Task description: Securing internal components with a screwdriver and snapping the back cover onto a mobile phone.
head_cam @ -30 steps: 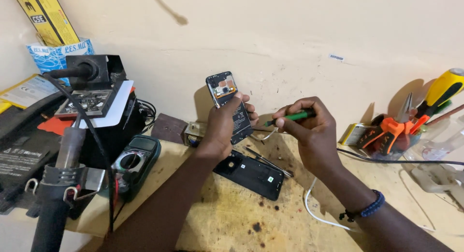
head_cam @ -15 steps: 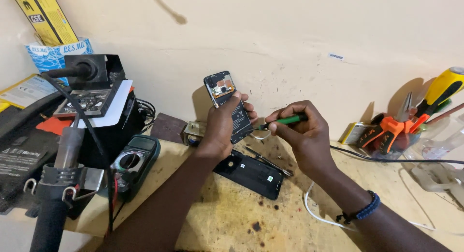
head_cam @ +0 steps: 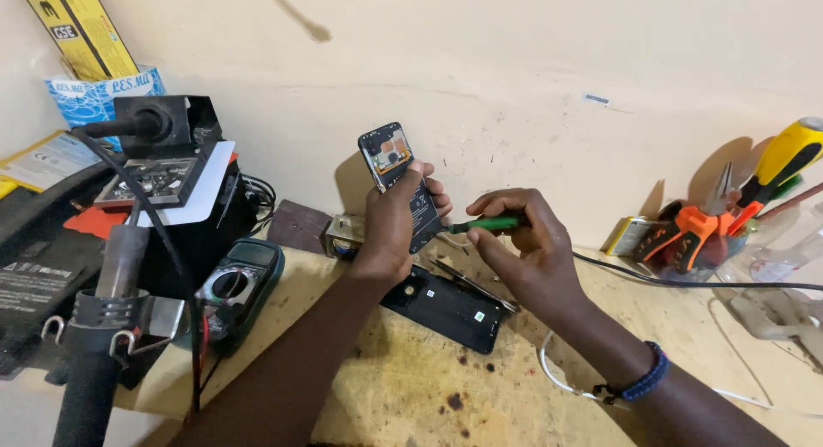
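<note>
Left hand [head_cam: 396,220] wrapped around an opened phone [head_cam: 396,168], fingers curled over its right edge, thumb side hidden behind. Phone held upright above the bench, tilted a bit left, back cover off, orange-brown inner parts showing at the top end. Right hand [head_cam: 523,250] pinching a green-handled screwdriver [head_cam: 487,225] between thumb and first fingers, remaining fingers folded in. Screwdriver lying roughly level, tip pointing left toward the phone's lower right edge (contact point hidden by the left hand's fingers, cannot tell if touching). Beaded bracelet [head_cam: 639,383] on the right wrist.

Directly below both hands: black back cover [head_cam: 446,306] flat on the wooden bench [head_cam: 403,387], tweezers [head_cam: 471,284] lying across its upper right part. Small metal block [head_cam: 341,235] just beside the left wrist, against the wall.

Left of the hands: green multimeter [head_cam: 240,284] on the bench edge, black hot-air station [head_cam: 176,168] behind it with a circuit board on top, hot-air handle in its holder [head_cam: 111,310] at near left.

Far right, well apart from the hands: cup holding orange-handled pliers [head_cam: 694,233] and a yellow-handled screwdriver [head_cam: 784,160]. Black cable [head_cam: 686,282] running from behind the right hand to the right edge. White cable [head_cam: 557,380] looping under the right forearm.
</note>
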